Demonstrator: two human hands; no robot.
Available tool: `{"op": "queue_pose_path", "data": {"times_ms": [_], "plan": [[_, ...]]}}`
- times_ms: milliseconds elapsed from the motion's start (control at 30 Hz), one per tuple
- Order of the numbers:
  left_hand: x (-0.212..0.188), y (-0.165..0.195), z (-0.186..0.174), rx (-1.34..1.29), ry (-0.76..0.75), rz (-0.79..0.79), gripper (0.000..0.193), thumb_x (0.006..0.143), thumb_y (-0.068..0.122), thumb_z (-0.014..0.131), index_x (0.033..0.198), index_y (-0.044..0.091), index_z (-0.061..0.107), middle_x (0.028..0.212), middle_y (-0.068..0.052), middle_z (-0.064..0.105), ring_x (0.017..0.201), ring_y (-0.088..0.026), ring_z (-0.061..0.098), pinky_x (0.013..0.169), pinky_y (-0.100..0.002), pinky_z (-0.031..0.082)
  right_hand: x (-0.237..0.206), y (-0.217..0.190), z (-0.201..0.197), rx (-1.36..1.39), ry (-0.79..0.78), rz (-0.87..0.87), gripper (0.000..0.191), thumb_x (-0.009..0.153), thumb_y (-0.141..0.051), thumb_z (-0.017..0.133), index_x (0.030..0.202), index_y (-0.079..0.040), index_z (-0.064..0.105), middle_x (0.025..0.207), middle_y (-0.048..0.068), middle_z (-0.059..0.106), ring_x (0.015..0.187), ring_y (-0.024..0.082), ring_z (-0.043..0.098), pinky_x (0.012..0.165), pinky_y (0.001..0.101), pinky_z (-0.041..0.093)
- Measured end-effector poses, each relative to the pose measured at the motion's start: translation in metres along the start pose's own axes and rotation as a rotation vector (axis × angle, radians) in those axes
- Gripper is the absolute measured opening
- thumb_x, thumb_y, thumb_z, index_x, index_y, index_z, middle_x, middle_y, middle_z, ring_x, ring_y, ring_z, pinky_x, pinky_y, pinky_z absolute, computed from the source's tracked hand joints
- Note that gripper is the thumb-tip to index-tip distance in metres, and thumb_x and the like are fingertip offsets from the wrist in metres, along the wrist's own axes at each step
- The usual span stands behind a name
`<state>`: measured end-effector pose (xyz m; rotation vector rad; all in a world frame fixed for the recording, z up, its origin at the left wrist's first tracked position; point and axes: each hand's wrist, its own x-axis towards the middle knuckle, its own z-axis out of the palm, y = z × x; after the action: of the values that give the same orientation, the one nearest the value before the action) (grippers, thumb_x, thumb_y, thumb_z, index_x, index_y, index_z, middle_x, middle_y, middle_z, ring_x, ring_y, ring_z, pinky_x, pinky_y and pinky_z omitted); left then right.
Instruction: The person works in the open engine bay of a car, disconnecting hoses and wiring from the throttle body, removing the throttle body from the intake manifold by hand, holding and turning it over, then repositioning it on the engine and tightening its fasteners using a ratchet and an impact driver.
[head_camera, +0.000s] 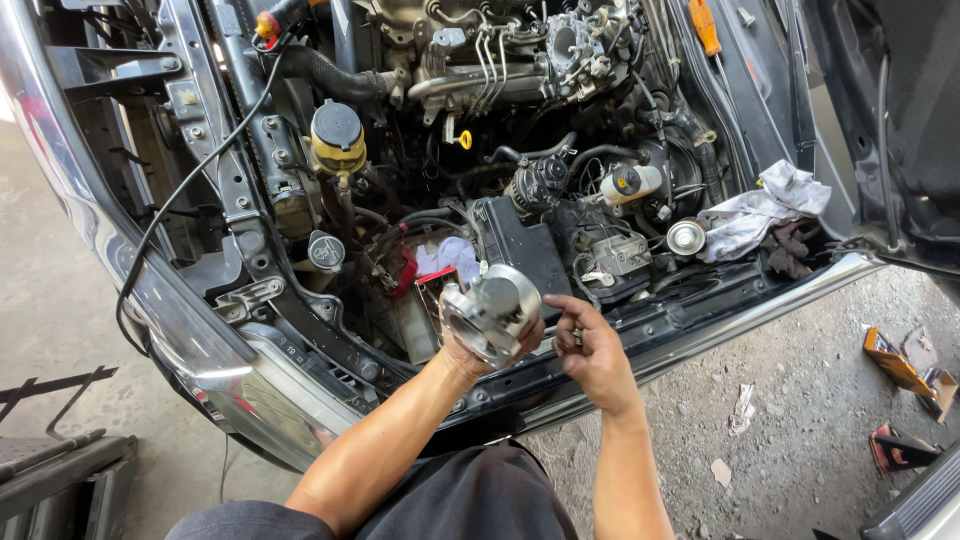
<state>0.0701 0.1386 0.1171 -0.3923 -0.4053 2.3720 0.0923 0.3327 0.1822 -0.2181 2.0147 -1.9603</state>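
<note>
Left hand (480, 345) clamped around throttle body (492, 312), lifted clear above bumper (300, 360) at 6 o'clock of engine bay (480, 150), bore tilted up for viewing; right hand (590, 350) at its 3 o'clock, fingers curled, pinching something small, unclear what; rags (760, 215) parked at 3 o'clock

Bright daylight, sharp focus; glare on bumper (215, 375); wide-angle edge distortion.

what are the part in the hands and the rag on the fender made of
The part in the left hand looks like cast metal, probably aluminium: a dull silver-grey with a bright machined bore rim. The rag looks like woven cloth, likely cotton: white, crumpled in soft folds, with dark stains. The right hand is beside the part.
</note>
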Motion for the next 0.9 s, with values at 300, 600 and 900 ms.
{"op": "queue_pose_path", "data": {"times_ms": [300, 600, 900], "plan": [[-0.002, -0.021, -0.032, -0.123, -0.094, -0.179, 0.034, 0.093, 0.043, 0.058, 0.081, 0.012, 0.052, 0.069, -0.004, 0.038, 0.062, -0.016, 0.036, 0.051, -0.027, 0.03, 0.003, -0.003, 0.021, -0.097, 0.121, -0.016, 0.098, 0.079, -0.072, 0.074, 0.142, 0.0, 0.056, 0.084, -0.004, 0.043, 0.077, 0.008, 0.041, 0.068, 0.0218, 0.035], [-0.017, -0.028, -0.072, -0.286, -0.174, -0.383, 0.035, 0.091, 0.043, 0.061, 0.085, 0.011, 0.05, 0.069, -0.002, 0.036, 0.062, -0.016, 0.038, 0.05, -0.024, 0.031, 0.001, -0.008, 0.017, -0.124, 0.029, 0.018, 0.118, 0.062, -0.079, 0.081, 0.146, -0.003, 0.051, 0.093, -0.004, 0.039, 0.086, 0.01, 0.04, 0.076, 0.0243, 0.039], [-0.035, -0.027, -0.055, -0.237, 0.015, -0.464, 0.054, 0.086, 0.061, 0.058, 0.087, 0.007, 0.053, 0.072, -0.005, 0.043, 0.061, -0.016, 0.04, 0.046, -0.025, 0.029, 0.016, -0.017, 0.015, -0.197, -0.088, -0.009, 0.11, 0.061, -0.07, 0.087, 0.144, -0.005, 0.056, 0.127, 0.002, 0.062, 0.114, 0.015, 0.058, 0.1, 0.0311, 0.048]]}}
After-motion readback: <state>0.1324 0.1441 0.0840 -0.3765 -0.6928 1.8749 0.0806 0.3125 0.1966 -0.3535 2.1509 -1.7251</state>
